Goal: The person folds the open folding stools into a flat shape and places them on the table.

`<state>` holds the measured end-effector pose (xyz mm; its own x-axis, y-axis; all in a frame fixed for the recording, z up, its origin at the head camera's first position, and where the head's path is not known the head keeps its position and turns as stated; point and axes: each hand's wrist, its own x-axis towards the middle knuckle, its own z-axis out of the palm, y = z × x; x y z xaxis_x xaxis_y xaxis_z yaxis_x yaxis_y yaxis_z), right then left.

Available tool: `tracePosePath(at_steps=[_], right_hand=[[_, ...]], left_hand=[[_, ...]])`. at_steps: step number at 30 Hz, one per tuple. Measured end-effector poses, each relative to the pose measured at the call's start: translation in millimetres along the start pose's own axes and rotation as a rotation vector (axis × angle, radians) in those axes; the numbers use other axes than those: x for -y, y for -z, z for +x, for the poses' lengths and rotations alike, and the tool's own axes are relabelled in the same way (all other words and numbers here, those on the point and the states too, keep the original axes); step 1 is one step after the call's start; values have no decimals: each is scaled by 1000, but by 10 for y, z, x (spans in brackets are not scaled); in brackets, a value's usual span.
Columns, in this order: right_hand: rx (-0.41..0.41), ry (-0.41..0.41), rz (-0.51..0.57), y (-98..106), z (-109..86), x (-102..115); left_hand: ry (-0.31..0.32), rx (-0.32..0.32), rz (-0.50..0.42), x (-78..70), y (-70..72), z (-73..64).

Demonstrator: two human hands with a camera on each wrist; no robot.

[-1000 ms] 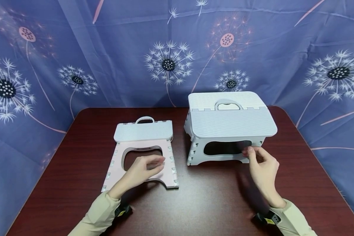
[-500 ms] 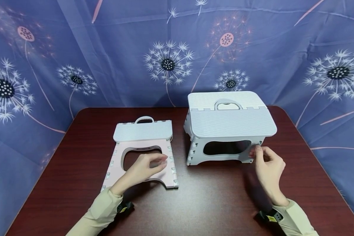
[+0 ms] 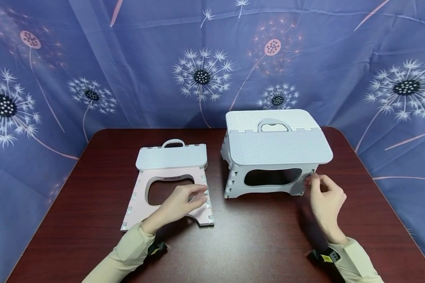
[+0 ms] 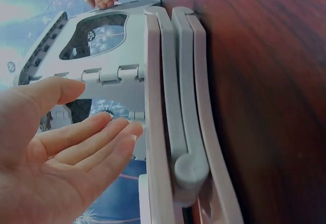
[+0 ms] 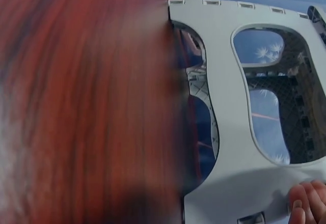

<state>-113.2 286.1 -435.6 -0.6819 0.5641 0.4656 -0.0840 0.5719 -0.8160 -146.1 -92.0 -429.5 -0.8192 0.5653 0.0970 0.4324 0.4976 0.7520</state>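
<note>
A folded step stool [image 3: 171, 157], pale pink with a white ribbed top and a loop handle, lies flat at the left of the table. My left hand [image 3: 180, 202] hovers over its right part, fingers loosely bent and holding nothing; the left wrist view shows the palm and parted fingers beside the folded layers [image 4: 158, 107]. To the right an unfolded white-grey step stool [image 3: 279, 147] stands upright on its legs. My right hand [image 3: 327, 200] is by its front right leg edge, fingers loosely curled. The right wrist view has the fingertips [image 5: 310, 203] close to the side panel; contact is unclear.
Both stools stand on a dark red-brown wooden table [image 3: 255, 243]. A blue cloth with dandelion prints [image 3: 145, 59] hangs behind and at both sides. A gap separates the two stools.
My right hand has moved right, from the front panel's opening to the right leg edge. The left hand has drifted slightly right over the folded stool. Both stools stay put.
</note>
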Motion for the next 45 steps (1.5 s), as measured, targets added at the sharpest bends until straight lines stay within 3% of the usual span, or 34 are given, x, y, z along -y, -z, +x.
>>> tracePosePath(at_steps=[14, 22, 28, 35, 45], right_hand=[[-43, -22, -103, 14, 75, -129], [35, -86, -136, 22, 84, -179], [73, -114, -186, 36, 99, -200], [104, -111, -208, 25, 76, -184], [208, -151, -212, 36, 70, -158]], left_hand=[[-34, -7, 22, -47, -51, 72], [-25, 1, 61, -83, -71, 154], [6, 43, 59, -124, -87, 221], [-4, 85, 102, -133, -92, 266], [22, 150, 140, -151, -133, 373]])
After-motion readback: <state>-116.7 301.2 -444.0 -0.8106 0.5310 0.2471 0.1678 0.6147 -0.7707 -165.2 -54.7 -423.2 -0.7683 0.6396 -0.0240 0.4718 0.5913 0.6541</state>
